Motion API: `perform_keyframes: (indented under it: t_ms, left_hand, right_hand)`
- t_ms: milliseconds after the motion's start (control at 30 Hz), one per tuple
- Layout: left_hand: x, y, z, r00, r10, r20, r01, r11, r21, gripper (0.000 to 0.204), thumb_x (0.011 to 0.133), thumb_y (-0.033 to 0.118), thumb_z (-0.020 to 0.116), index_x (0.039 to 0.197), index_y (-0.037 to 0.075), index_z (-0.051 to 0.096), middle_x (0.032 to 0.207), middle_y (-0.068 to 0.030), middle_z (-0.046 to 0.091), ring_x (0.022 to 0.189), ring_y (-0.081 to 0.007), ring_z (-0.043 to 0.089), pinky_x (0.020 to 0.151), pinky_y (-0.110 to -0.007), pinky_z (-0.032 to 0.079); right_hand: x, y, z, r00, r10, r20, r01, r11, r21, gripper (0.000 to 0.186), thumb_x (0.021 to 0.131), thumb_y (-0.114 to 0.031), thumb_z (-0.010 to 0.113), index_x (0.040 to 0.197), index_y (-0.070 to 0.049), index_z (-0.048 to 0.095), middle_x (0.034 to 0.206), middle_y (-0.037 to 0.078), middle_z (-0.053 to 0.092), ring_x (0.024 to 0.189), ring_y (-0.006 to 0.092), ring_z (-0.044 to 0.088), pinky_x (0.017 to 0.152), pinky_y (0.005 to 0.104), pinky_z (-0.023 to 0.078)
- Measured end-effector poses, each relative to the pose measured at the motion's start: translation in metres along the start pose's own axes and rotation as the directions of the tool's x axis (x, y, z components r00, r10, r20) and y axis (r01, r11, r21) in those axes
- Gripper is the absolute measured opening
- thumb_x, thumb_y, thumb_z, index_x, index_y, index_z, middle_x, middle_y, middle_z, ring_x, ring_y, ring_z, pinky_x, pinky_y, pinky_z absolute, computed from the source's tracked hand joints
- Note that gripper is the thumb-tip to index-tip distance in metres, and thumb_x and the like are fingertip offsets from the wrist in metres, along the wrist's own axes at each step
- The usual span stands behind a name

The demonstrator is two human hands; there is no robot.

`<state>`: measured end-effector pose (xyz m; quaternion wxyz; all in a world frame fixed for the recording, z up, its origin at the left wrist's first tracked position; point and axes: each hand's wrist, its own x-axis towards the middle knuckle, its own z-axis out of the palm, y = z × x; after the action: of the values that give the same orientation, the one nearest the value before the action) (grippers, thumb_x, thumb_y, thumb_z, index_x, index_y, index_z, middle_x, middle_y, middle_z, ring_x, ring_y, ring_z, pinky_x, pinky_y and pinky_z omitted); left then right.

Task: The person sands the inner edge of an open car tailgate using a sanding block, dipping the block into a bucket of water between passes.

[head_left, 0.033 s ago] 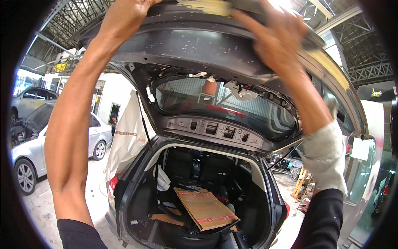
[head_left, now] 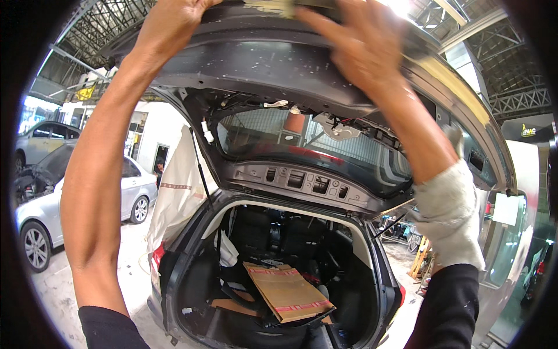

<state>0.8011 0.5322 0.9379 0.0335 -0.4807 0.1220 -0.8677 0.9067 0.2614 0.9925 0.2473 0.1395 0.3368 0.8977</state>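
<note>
The dark raised tailgate (head_left: pixel 261 58) spans the upper view, with a pale yellow patch (head_left: pixel 261 7) at its top. My left hand (head_left: pixel 177 20) grips the tailgate edge at upper left, its fingertips partly cut off. My right hand (head_left: pixel 366 43) is motion-blurred at the tailgate's top beside the patch, index finger stretched out; a dark item seems to be under its fingers, too unclear to name. A pale cloth sleeve (head_left: pixel 447 215) wraps my right forearm. Below, the open trunk (head_left: pixel 200 302) holds a folded cardboard sheet (head_left: pixel 288 291).
A silver sedan (head_left: pixel 136 186) and another car (head_left: pixel 40 139) stand at left. A draped pale sheet (head_left: pixel 168 198) hangs beside the rear pillar. A wooden ladder (head_left: pixel 419 259) and cluttered stand are at right, near a pale panel (head_left: pixel 520 174). Someone (head_left: pixel 159 168) is in the far doorway.
My right hand and forearm have moved left along the tailgate's top. My left hand has shifted slightly left, still at the edge.
</note>
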Motion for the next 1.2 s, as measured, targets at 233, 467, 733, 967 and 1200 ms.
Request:
perform_keyframes:
  t_ms: [233,467,733,967,1200]
  left_hand:
    - [-0.005,-0.046,0.002,0.989,-0.034,0.143,0.006,0.982,0.190,0.034,0.100,0.037,0.055,0.103,0.005,0.066,0.068,-0.0118,0.054,0.058,-0.0211,0.046,0.061,-0.035,0.043]
    - [0.003,-0.039,0.010,0.995,0.062,0.073,-0.070,0.990,0.123,0.031,0.101,0.034,0.054,0.105,0.005,0.065,0.075,-0.0137,0.059,0.063,-0.0214,0.053,0.065,-0.033,0.045]
    - [-0.004,-0.051,0.009,0.996,0.005,0.092,-0.014,0.995,0.094,0.031,0.101,0.035,0.053,0.104,0.007,0.067,0.070,-0.0134,0.057,0.058,-0.0193,0.050,0.063,-0.032,0.044]
    - [0.002,-0.045,0.018,0.992,0.127,0.000,-0.127,0.990,0.065,0.034,0.100,0.038,0.054,0.104,0.007,0.067,0.070,-0.0114,0.057,0.061,-0.0181,0.047,0.064,-0.031,0.044]
    - [0.001,-0.044,0.011,0.995,-0.006,0.101,-0.003,0.996,0.086,0.035,0.101,0.039,0.053,0.107,0.007,0.066,0.080,-0.0110,0.065,0.070,-0.0215,0.059,0.070,-0.031,0.047]
  right_hand:
    - [-0.086,0.067,-0.044,0.994,0.029,0.110,-0.016,0.992,-0.122,0.045,0.081,-0.009,0.066,0.119,-0.032,0.069,0.128,0.005,0.055,0.116,0.0243,0.052,0.095,0.0385,0.036]
    - [-0.093,0.072,-0.047,0.998,0.048,0.041,-0.043,0.994,-0.105,0.048,0.081,-0.009,0.065,0.121,-0.034,0.070,0.130,0.007,0.054,0.119,0.0224,0.051,0.093,0.0382,0.032]
    - [-0.052,0.049,-0.026,0.996,-0.027,-0.090,0.032,0.998,0.060,0.036,0.079,-0.012,0.058,0.113,-0.018,0.068,0.125,0.013,0.054,0.109,0.0294,0.054,0.078,0.0382,0.048]
    - [-0.188,0.142,-0.110,0.990,0.110,0.089,-0.085,0.965,-0.248,0.038,0.087,-0.018,0.068,0.119,-0.038,0.070,0.129,0.005,0.053,0.119,0.0228,0.050,0.094,0.0380,0.031]
    - [-0.054,0.058,-0.048,0.998,0.004,-0.064,0.002,0.996,0.091,0.037,0.078,-0.011,0.059,0.114,-0.019,0.068,0.124,0.013,0.053,0.108,0.0290,0.054,0.075,0.0371,0.049]
